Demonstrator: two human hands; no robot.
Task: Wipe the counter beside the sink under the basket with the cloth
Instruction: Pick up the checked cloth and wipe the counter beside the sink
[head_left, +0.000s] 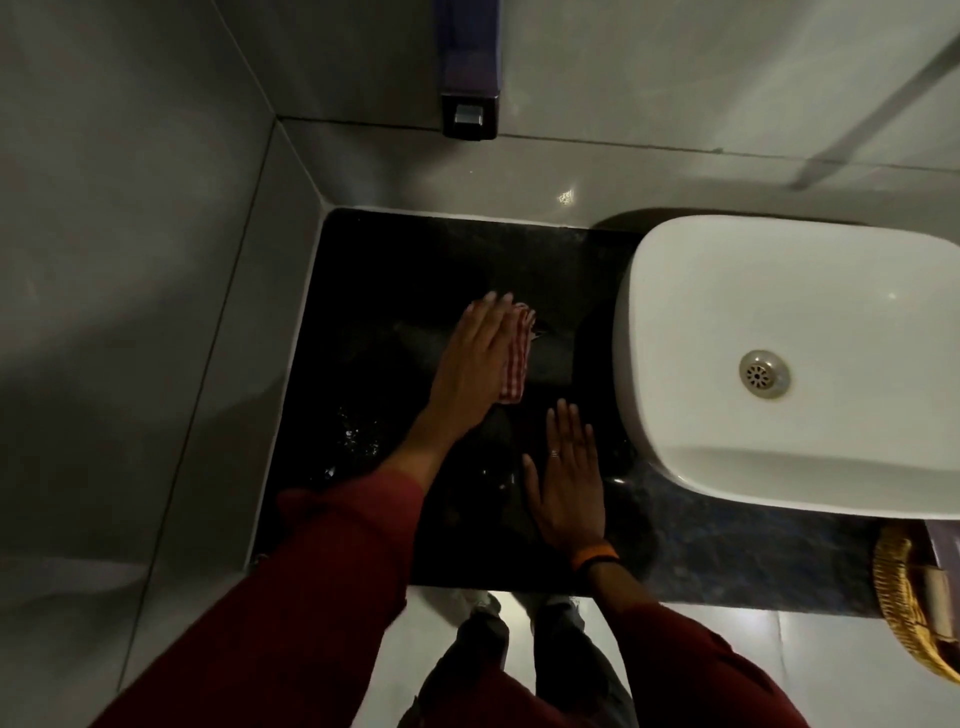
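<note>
Step in hand, by judgement: wiping under way. Left grip (475, 358) fully open, fingers straight, pressing the red-checked cloth (519, 353) flat on the dark surface (415, 260) beside the sink (639, 322); right grip (566, 478) open, palm flat on bare surface, holding nothing. Basket (898, 597) at the lower right, well apart; next move likely calls for steady pressure, sliding the cloth toward the glinting specks (353, 431) front left.

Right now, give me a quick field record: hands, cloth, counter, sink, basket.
left hand: flat, fingers straight, pressing the cloth
right hand: flat on the counter beside the sink
cloth: red-and-white checked, folded, on the counter
counter: dark, glossy
sink: white, drain visible
basket: woven, lower right, partly cut off
</note>
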